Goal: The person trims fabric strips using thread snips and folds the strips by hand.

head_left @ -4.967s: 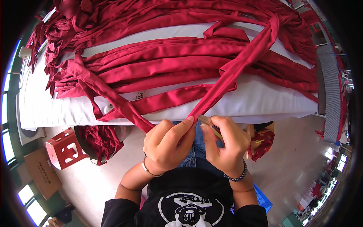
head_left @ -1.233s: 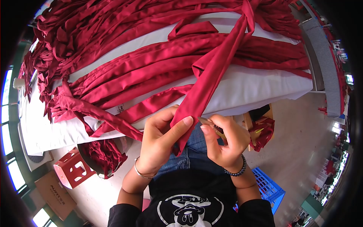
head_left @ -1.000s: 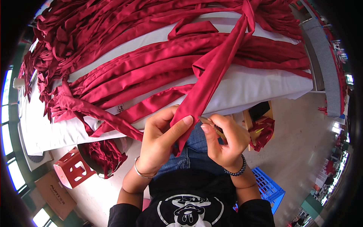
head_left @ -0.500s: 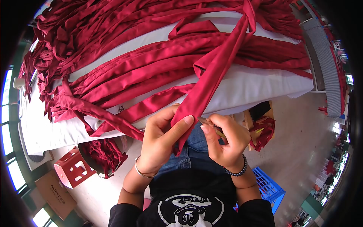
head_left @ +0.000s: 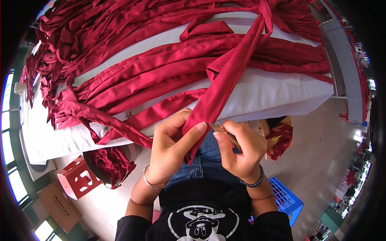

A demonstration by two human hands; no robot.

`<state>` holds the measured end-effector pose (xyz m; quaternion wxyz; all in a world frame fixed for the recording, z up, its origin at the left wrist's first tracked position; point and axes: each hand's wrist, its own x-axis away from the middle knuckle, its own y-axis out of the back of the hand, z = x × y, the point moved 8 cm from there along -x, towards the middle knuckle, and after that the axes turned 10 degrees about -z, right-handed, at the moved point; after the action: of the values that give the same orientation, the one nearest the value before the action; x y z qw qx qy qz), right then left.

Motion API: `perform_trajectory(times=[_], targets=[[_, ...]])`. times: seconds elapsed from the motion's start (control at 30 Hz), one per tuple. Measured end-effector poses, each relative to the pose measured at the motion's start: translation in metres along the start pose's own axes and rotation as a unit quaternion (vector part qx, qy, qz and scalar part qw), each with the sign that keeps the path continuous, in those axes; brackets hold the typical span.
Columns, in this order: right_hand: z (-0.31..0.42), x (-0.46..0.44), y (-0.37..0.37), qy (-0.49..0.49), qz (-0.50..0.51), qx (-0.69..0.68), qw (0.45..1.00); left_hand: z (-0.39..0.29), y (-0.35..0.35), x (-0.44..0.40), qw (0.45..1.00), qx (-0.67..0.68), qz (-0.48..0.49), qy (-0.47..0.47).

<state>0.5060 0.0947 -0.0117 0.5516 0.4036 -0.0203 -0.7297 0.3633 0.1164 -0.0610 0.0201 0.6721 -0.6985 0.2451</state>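
Note:
My left hand (head_left: 173, 138) pinches the near end of a dark red fabric strap (head_left: 219, 90) between thumb and fingers. The strap runs from there up and to the right across the table, and a short pointed end hangs below my thumb. In my right hand (head_left: 243, 148) is a pair of thread snips (head_left: 217, 127), mostly hidden by the curled fingers. Their grey metal tip points left, close beside the strap's edge by my left thumb. Whether the tip touches the cloth, I cannot tell.
Bundles of red straps (head_left: 161, 72) lie over the white-covered table (head_left: 281, 88). Under its left side are a red stool (head_left: 76, 176), a container of red cloth (head_left: 110, 164) and a cardboard box (head_left: 59, 205). A blue crate (head_left: 286, 199) stands right of my legs.
My right hand has shifted very slightly, and a little more of the snips' metal tip shows. My left hand keeps its pinch on the strap in nearly the same place.

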Motion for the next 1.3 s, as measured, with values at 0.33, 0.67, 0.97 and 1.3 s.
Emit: perform_trajectory(times=[0.33,0.67,0.97,1.3], targets=[[0.000,-0.002,0.002,-0.005,0.004,-0.002,1.000,-0.003,0.000,0.000,0.999,-0.014,-0.002,-0.029],[-0.002,0.001,-0.001,-0.021,-0.001,-0.034,0.999,-0.002,0.000,0.003,1.000,-0.016,-0.013,0.008],[-0.003,0.000,0.000,-0.038,-0.008,-0.032,0.999,-0.010,-0.001,0.000,0.994,-0.054,-0.006,-0.091],[-0.001,0.001,0.000,-0.029,-0.022,-0.038,0.999,-0.005,0.002,0.002,0.999,-0.037,-0.018,-0.033]])
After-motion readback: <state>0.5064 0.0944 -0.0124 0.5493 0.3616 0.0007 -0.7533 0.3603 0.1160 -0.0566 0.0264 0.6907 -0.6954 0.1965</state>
